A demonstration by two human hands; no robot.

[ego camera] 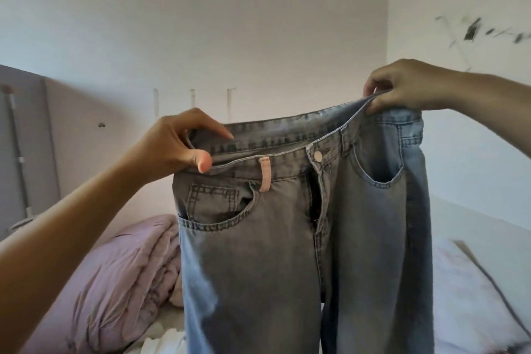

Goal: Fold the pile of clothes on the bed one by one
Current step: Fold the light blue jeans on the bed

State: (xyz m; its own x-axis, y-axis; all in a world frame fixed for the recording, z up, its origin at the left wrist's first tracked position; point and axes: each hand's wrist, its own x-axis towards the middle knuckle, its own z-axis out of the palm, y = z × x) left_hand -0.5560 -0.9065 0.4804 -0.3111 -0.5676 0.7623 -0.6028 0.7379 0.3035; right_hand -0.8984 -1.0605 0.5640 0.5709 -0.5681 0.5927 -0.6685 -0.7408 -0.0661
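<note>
At the far left a grey padded headboard stands against the wall, with a thin pale pole leaning in front of it. Below and to its right a crumpled pink quilt lies bunched on the bed near its head edge, and some white cloth shows just beside it at the bottom of the view.

The left hand is raised in front of the quilt. Its thumb presses on the front of the waistband and its curled fingers reach over the top to the inside, so it pinches the left end of the waistband of a pair of faded blue-grey denim jeans.

The jeans hang upright in the air between the two hands, above the bed and clear of it as far as can be seen, front side to the camera. The waistband gapes open, its metal button undone and the fly parted. A pink belt loop sits left of the button. The legs drop straight down past the bottom of the view.

The right hand is higher than the left. Its fingers are curled and, with the thumb, pinch the right end of the waistband.

Behind the right side of the jeans a white pillow lies on the white bed. Dark scuff marks streak the white wall at the upper right.
</note>
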